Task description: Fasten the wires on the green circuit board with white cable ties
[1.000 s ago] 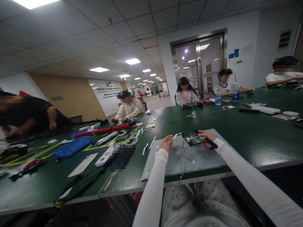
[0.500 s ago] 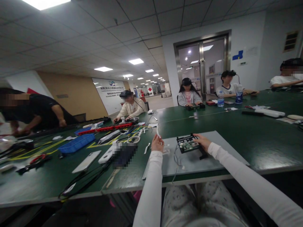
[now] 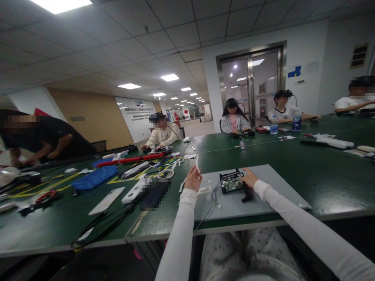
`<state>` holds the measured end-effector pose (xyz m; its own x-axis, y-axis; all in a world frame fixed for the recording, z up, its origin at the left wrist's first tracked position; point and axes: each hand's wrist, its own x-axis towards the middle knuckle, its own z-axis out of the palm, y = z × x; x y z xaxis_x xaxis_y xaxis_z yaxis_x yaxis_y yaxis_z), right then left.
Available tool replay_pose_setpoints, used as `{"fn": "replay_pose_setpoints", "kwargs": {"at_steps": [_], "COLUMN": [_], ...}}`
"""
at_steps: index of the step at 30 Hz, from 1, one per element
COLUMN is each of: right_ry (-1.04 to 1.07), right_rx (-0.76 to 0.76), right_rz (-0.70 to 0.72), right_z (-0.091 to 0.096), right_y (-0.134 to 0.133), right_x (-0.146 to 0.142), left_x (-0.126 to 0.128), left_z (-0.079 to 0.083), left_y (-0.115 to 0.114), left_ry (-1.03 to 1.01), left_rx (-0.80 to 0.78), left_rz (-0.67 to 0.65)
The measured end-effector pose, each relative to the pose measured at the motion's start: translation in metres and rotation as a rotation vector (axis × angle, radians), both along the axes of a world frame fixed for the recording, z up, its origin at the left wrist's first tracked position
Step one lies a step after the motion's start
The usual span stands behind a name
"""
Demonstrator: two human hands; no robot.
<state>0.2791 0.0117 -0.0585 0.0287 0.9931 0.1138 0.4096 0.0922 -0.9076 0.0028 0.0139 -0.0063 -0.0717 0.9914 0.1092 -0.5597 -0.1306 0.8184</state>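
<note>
Blue tray (image 3: 95, 178) and phone (image 3: 107, 201) on the surface (image 3: 265, 150), left hand (image 3: 193, 180) with its grip pinching a white strip (image 3: 197, 164), board (image 3: 232, 185) in a black frame (image 3: 246, 192) on the mat (image 3: 272, 187), right hand (image 3: 250, 178) touching the frame's right edge, cannot tell whether its grip is closed.

White strip (image 3: 197, 163) in left hand (image 3: 193, 179), right hand (image 3: 250, 178) at black-framed circuit board (image 3: 231, 185).
</note>
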Motion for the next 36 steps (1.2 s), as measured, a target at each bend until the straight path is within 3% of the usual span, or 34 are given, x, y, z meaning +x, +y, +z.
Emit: {"fn": "replay_pose_setpoints", "kwargs": {"at_steps": [2, 7, 11, 18, 27, 31, 36], "right_ry": [-0.157, -0.575, -0.745, -0.643, -0.545, -0.501, -0.313], "right_rx": [-0.013, 0.048, 0.063, 0.078, 0.092, 0.209, 0.421], "right_rz": [-0.044, 0.001, -0.034, -0.002, -0.015, -0.051, 0.028], "right_z": [0.001, 0.011, 0.012, 0.004, 0.003, 0.012, 0.029], "right_y": [-0.001, -0.01, -0.015, -0.007, 0.002, -0.001, -0.009], "right_x": [0.004, 0.011, 0.013, 0.011, 0.007, -0.001, -0.022], "left_x": [0.001, 0.006, 0.007, 0.008, 0.011, 0.015, 0.02], "left_z": [0.0, -0.003, -0.011, -0.021, -0.022, -0.019, -0.016], "left_y": [0.0, -0.001, 0.0, 0.004, 0.004, -0.001, -0.01], "left_ry": [-0.014, 0.032, 0.113, 0.146, 0.192, 0.195, 0.25], "left_rx": [0.011, 0.001, -0.079, -0.162, -0.157, -0.155, -0.118], "left_rz": [-0.022, -0.073, -0.066, 0.018, 0.011, -0.011, -0.131]}}
